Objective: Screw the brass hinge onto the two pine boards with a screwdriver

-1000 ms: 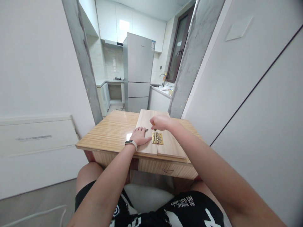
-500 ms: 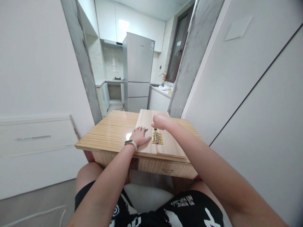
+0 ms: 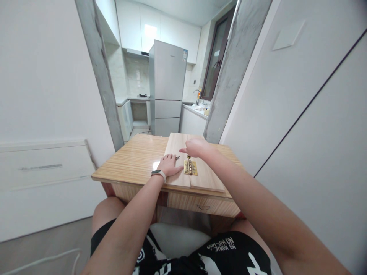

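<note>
Two pale wooden boards point(image 3: 206, 178) lie side by side on the striped wooden table. A brass hinge point(image 3: 190, 168) bridges their seam. My left hand point(image 3: 169, 165) rests flat on the left board with its fingers spread, the thumb near the hinge. Small metal pieces point(image 3: 177, 157) lie by its fingertips. Above the hinge, my right hand point(image 3: 195, 147) is closed round a screwdriver point(image 3: 188, 157), of which only a short part shows below the fist. The shaft points down at the hinge's left leaf.
The table point(image 3: 129, 160) has a drawer point(image 3: 200, 206) with a curved handle at its front. Beyond it stand a tall grey fridge point(image 3: 169, 76) and a sink counter point(image 3: 193, 116). A white wall panel rises close on the right.
The right hand has turned slightly, and its index finger or thumb now sticks out further to the left. My left hand stays where it was.
</note>
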`<state>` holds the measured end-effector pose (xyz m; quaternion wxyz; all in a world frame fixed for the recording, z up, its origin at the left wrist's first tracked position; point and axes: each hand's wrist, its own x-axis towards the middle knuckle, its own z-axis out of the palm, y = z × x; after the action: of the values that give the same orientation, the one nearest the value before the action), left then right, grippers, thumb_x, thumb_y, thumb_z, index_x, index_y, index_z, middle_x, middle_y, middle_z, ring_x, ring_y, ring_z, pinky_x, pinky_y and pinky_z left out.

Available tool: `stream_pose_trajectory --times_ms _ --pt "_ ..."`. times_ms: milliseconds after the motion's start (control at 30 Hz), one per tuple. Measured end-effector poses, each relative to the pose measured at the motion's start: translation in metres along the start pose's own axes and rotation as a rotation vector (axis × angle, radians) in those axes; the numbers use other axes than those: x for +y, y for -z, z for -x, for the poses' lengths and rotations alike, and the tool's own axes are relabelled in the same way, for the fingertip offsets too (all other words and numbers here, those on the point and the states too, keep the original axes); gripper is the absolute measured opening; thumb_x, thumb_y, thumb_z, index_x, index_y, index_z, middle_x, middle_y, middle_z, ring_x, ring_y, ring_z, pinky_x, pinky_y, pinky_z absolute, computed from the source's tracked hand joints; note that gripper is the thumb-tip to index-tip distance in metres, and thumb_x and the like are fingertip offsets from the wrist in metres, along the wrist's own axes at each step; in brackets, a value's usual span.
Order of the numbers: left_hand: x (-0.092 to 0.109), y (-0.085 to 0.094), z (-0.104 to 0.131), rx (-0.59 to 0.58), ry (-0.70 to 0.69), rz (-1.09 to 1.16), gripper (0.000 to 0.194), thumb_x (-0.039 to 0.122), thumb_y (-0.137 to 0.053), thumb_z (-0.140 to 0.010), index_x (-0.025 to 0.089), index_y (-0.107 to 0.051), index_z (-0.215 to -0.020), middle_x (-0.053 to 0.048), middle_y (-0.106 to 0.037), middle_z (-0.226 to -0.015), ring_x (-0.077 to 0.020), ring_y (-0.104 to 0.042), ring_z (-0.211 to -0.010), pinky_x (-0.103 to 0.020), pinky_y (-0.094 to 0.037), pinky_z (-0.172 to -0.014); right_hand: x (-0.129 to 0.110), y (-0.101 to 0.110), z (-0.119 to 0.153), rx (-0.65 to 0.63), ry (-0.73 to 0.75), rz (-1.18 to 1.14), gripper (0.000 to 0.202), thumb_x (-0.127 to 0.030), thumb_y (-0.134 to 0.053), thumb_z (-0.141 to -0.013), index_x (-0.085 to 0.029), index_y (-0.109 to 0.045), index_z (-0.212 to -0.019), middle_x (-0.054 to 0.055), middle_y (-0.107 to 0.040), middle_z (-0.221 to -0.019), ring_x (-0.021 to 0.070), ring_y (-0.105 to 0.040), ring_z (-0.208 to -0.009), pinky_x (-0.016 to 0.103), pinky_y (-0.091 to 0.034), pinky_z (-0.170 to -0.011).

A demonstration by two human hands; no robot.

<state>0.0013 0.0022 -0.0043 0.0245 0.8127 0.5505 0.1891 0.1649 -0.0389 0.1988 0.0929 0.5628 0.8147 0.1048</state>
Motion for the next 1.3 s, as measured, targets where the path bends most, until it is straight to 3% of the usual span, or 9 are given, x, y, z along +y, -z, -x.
stream_pose_trajectory --times_ms 233,533,600,667,800,1033,1167,1300 --pt "0.001 0.000 0.000 0.003 0.003 -0.004 0.085 0.082 -0.051 -0.090 0.024 -0.051 -0.151 -0.016 -0.054 -0.156 -0.0368 -0.045 -0.148 -0.049 -0.034 -0.123 -0.003 0.002 0.002 -0.034 0.024 0.002 0.042 -0.040 -0.056 -0.103 -0.013 -0.079 -0.124 0.022 -0.078 -0.123 0.0305 -0.075 -0.115 0.033 -0.056 -0.089" --pt "0.001 0.001 0.000 -0.018 0.016 0.000 0.089 0.085 -0.049 -0.089 0.025 -0.048 -0.155 -0.015 -0.050 -0.161 -0.0378 -0.041 -0.152 -0.050 -0.033 -0.123 -0.001 0.007 0.005 -0.127 0.144 0.002 0.022 -0.029 -0.075 -0.091 -0.024 -0.080 -0.112 0.010 -0.081 -0.116 0.0254 -0.075 -0.109 0.029 -0.052 -0.083" --pt "0.001 0.000 0.000 -0.018 0.020 0.000 0.089 0.084 -0.049 -0.089 0.025 -0.048 -0.155 -0.015 -0.050 -0.161 -0.0374 -0.041 -0.152 -0.050 -0.032 -0.124 0.000 0.003 0.004 -0.101 0.148 -0.018 0.027 -0.030 -0.077 -0.090 -0.023 -0.078 -0.116 0.011 -0.081 -0.116 0.0257 -0.075 -0.109 0.029 -0.052 -0.082" --pt "0.000 0.000 0.000 -0.018 0.024 0.000 0.088 0.085 -0.049 -0.090 0.025 -0.048 -0.155 -0.015 -0.049 -0.162 -0.0370 -0.040 -0.153 -0.049 -0.031 -0.124 0.001 -0.001 0.003 -0.039 0.121 -0.029 0.036 -0.041 -0.074 -0.093 -0.019 -0.076 -0.122 0.015 -0.080 -0.119 0.0282 -0.075 -0.111 0.031 -0.054 -0.083" --pt "0.000 -0.001 0.000 -0.020 0.025 0.006 0.088 0.084 -0.050 -0.089 0.025 -0.049 -0.154 -0.015 -0.050 -0.160 -0.0374 -0.039 -0.153 -0.050 -0.030 -0.125 0.001 -0.003 0.003 0.002 0.032 -0.025 0.062 -0.063 -0.052 -0.102 -0.010 -0.078 -0.120 0.026 -0.077 -0.120 0.0341 -0.075 -0.112 0.036 -0.056 -0.086" --pt "0.002 0.001 0.000 -0.027 0.025 0.015 0.086 0.082 -0.051 -0.090 0.027 -0.047 -0.156 -0.014 -0.050 -0.160 -0.0381 -0.039 -0.152 -0.051 -0.030 -0.124 -0.004 0.005 0.004 -0.069 0.022 -0.029 0.042 -0.038 -0.056 -0.104 -0.008 -0.077 -0.125 0.023 -0.081 -0.106 0.0305 -0.079 -0.104 0.033 -0.057 -0.086" --pt "0.002 0.000 0.000 -0.015 0.018 0.012 0.086 0.082 -0.053 -0.090 0.026 -0.047 -0.155 -0.014 -0.051 -0.159 -0.0378 -0.041 -0.151 -0.050 -0.032 -0.124 -0.001 0.008 0.005 -0.059 0.089 0.006 0.031 -0.034 -0.066 -0.098 -0.015 -0.080 -0.118 0.018 -0.081 -0.117 0.0291 -0.076 -0.111 0.032 -0.055 -0.085" --pt "0.001 -0.002 0.000 -0.007 0.009 0.006 0.085 0.082 -0.052 -0.090 0.026 -0.048 -0.154 -0.014 -0.052 -0.159 -0.0370 -0.042 -0.150 -0.049 -0.032 -0.124 0.003 0.006 0.005 -0.114 0.126 -0.029 0.023 -0.030 -0.075 -0.090 -0.022 -0.081 -0.111 0.010 -0.082 -0.112 0.0239 -0.076 -0.105 0.027 -0.053 -0.082"
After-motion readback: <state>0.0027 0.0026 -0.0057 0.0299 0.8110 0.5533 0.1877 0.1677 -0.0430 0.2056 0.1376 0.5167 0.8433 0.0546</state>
